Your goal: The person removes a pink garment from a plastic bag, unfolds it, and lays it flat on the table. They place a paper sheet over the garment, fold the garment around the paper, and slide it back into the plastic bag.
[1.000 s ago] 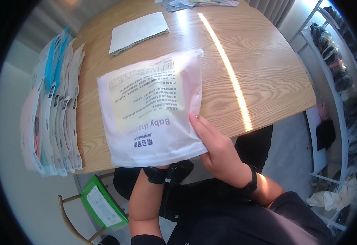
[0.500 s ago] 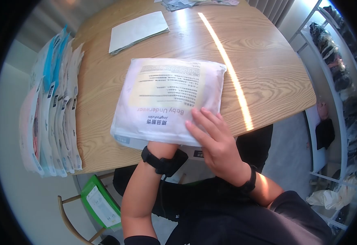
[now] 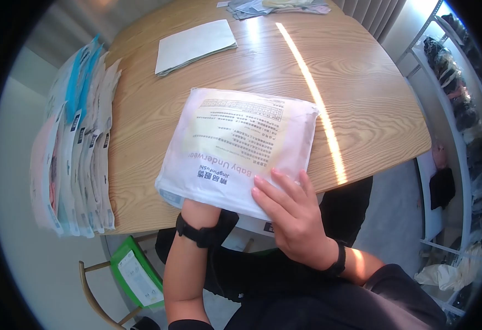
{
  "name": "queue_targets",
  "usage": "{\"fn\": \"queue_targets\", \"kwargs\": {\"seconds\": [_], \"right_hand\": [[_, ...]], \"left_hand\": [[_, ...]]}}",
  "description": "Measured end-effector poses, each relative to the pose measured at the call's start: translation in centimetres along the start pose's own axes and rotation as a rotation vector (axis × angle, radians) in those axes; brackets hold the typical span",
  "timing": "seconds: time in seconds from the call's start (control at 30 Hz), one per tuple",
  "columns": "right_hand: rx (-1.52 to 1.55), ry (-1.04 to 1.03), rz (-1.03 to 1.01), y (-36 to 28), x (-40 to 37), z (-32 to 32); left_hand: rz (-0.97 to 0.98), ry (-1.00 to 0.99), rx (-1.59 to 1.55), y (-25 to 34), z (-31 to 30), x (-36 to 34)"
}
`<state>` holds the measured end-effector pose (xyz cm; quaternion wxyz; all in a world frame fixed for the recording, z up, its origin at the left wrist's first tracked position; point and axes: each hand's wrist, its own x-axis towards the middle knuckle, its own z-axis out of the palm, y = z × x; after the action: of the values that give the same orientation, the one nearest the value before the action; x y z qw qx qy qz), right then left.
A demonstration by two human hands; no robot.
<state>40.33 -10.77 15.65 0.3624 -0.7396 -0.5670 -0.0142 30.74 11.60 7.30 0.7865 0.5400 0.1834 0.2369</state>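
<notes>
A frosted garment bag (image 3: 241, 137) printed "Baby Underwear" lies tilted near the table's front edge, its lettering upside down to me. Something pale yellow and pink shows through the plastic. My left hand (image 3: 201, 210) goes in at the bag's near edge, between the top layer and a lower flap. Its fingers are hidden, and only the wrist with a black band shows. My right hand (image 3: 293, 212) rests on the bag's near right corner, fingers spread out over the top.
Several filled garment bags (image 3: 81, 148) stand in a row along the table's left edge. A white stack of sheets (image 3: 197, 47) lies farther back, and folded cloths (image 3: 276, 7) are at the far edge. On the right is a shelf rack (image 3: 455, 110). A chair (image 3: 136, 275) stands at lower left.
The bag has turned slightly clockwise, its right side dropping nearer to me. My left wrist has shifted a little left, and my right hand has moved down with the corner.
</notes>
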Motion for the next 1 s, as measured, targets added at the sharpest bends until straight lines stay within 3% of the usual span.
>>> {"fn": "queue_targets", "kwargs": {"seconds": [0.27,0.33,0.47,0.53,0.6,0.63,0.7,0.73,0.8,0.83,0.9,0.93,1.0], "right_hand": [[0.009,0.026,-0.036,0.2,0.3,-0.4],[0.017,0.032,-0.032,0.3,0.6,-0.3],[0.068,0.121,-0.022,0.5,1.9,-1.1],[0.069,0.161,-0.029,0.9,3.3,-2.5],[0.067,0.187,-0.019,1.2,4.8,-3.6],[0.124,0.249,-0.032,1.2,5.8,-4.0],[0.161,0.327,-0.044,1.5,7.8,-5.0],[0.190,0.321,-0.066,1.4,8.5,-5.6],[0.223,0.323,-0.096,1.4,9.5,-6.2],[0.244,0.294,-0.072,1.4,9.8,-6.4],[0.263,0.287,-0.053,1.8,10.3,-6.5],[0.266,0.284,-0.058,2.0,10.4,-6.4],[0.329,0.291,-0.015,2.2,10.6,-6.5]], "left_hand": [[0.036,-0.011,-0.170,2.0,0.8,-0.2],[-0.048,0.090,-0.439,2.5,1.2,0.6],[0.005,-0.040,-0.293,3.7,0.6,1.2],[0.535,-0.153,1.384,5.2,3.2,-0.4],[0.232,-0.207,1.479,10.1,8.9,-3.4],[0.223,-0.218,1.467,11.2,9.6,-5.4],[0.700,-0.302,1.467,12.6,9.1,-7.8],[0.701,-0.312,1.459,12.4,8.8,-7.7],[1.028,0.357,1.446,11.8,7.6,-7.1],[1.027,0.360,1.450,11.9,7.0,-6.5],[0.724,0.458,1.375,12.1,5.9,-4.8],[0.723,0.465,1.377,12.0,5.4,-4.7],[0.551,0.378,1.272,11.7,4.5,-4.4]]}}
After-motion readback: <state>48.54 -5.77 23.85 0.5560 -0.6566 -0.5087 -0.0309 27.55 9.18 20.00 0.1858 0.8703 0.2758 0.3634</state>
